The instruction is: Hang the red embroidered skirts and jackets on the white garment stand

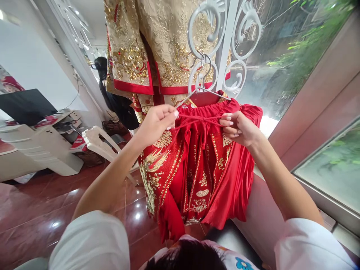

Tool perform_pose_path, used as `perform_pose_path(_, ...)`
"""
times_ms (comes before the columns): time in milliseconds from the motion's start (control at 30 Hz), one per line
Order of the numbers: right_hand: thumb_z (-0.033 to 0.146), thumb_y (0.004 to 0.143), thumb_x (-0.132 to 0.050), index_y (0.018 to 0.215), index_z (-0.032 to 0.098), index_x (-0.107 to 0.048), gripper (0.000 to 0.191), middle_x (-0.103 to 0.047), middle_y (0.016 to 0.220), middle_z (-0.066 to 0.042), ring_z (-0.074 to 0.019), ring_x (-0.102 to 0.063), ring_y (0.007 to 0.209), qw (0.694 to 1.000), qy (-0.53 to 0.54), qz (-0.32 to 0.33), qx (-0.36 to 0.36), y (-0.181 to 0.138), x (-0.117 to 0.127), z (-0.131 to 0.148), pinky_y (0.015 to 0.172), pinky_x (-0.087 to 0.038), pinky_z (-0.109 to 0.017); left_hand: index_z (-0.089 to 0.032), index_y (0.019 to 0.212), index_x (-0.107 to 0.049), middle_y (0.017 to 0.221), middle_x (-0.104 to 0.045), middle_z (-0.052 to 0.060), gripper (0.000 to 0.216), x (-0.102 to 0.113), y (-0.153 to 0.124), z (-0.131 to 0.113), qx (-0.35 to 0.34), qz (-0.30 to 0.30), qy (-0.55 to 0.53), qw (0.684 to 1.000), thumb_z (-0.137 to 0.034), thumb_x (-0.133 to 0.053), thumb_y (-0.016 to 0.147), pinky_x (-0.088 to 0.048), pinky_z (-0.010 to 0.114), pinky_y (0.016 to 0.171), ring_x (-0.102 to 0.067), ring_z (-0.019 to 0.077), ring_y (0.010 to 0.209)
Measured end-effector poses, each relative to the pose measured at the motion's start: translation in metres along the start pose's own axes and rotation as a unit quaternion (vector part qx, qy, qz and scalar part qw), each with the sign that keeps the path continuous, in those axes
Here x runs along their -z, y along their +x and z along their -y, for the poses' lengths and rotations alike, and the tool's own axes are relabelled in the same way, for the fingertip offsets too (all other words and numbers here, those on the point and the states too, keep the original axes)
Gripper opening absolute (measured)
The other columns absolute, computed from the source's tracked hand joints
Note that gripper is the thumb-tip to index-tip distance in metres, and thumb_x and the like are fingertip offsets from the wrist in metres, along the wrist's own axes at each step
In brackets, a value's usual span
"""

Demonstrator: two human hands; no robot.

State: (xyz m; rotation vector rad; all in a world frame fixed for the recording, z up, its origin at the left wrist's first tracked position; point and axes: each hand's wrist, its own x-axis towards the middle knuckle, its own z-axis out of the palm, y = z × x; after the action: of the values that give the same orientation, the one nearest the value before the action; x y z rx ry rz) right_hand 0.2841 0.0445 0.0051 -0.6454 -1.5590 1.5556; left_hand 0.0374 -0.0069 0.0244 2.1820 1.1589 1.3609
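A red skirt point(194, 168) with gold embroidery hangs in front of me from a wire hanger point(215, 92). At its gathered waist, a thin red drawstring point(203, 119) is crossed in what looks like a knot or bow, with ends dangling below. My left hand point(163, 122) pinches one side of the drawstring between thumb and fingers. On the other side, my right hand point(237, 126) has its fingers closed on the drawstring too. The string stretches between both hands, just in front of the waistband.
Behind the skirt hangs a gold beaded garment point(171, 45) with red trim, beside a white scrollwork rack point(225, 41). A window point(303, 48) is at right. Leftward are a white chair point(101, 138), a desk point(53, 150) with a monitor point(25, 107), and a dark-clothed figure point(108, 90).
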Motion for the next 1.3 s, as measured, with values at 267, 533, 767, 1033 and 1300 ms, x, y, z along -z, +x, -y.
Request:
perform_pose_path(267,0.044,0.078,-0.061,0.053,0.018,-0.031,0.047,-0.023,0.052,0.004,-0.005,-0.018,0.047,0.918,-0.395,-0.006,0.043,-0.014,0.004,0.017,0.043,-0.011,-0.024,-0.019,0.064,-0.042,0.057,-0.038,-0.004,0.026,0.005,-0.012,-0.01,0.004,0.065,0.08,0.995,-0.03,-0.046,0.087,-0.029,0.024,0.05,-0.033,0.0075,0.052)
perform_pose_path(533,0.046,0.079,-0.059,0.053,0.017,-0.045,0.041,-0.038,0.052,0.0,-0.0062,-0.029,0.049,0.815,-0.579,0.017,0.038,-0.025,0.013,0.038,0.045,-0.02,-0.026,-0.018,0.058,-0.034,0.056,-0.032,-0.006,0.033,0.001,-0.011,-0.004,0.009,0.11,0.101,0.989,-0.03,-0.049,0.085,-0.025,0.023,0.05,-0.029,0.0064,0.051)
perform_pose_path(767,0.044,0.081,-0.053,0.053,0.017,-0.021,0.051,-0.019,0.05,0.003,-0.0062,-0.015,0.046,0.686,-0.721,-0.06,-0.08,-0.025,0.003,0.048,0.045,-0.015,-0.03,-0.017,0.057,-0.039,0.054,-0.039,-0.005,0.035,0.005,-0.013,0.002,0.015,0.13,0.084,0.988,-0.032,-0.048,0.087,-0.028,0.023,0.052,-0.035,0.0057,0.051)
perform_pose_path(1033,0.046,0.068,-0.067,0.058,0.018,-0.056,0.031,-0.06,0.093,-0.004,-0.0166,-0.055,0.088,0.95,-0.172,-0.005,0.261,-0.008,0.003,0.021,0.078,-0.045,-0.032,-0.017,0.058,-0.055,0.084,-0.063,0.002,0.025,-0.007,-0.007,0.004,-0.037,0.026,-0.179,0.983,-0.028,-0.054,0.08,-0.047,0.028,0.075,-0.059,0.0104,0.078)
perform_pose_path(1300,0.061,0.083,-0.045,0.087,0.024,-0.054,0.038,-0.039,0.058,0.004,-0.009,-0.042,0.051,0.965,-0.065,-0.099,0.235,0.018,-0.028,-0.004,0.057,-0.041,-0.028,-0.019,0.061,-0.044,0.061,-0.049,-0.001,0.04,-0.034,0.009,-0.018,-0.009,-0.042,-0.261,0.964,-0.044,-0.038,0.092,-0.052,0.029,0.068,-0.056,0.0087,0.061)
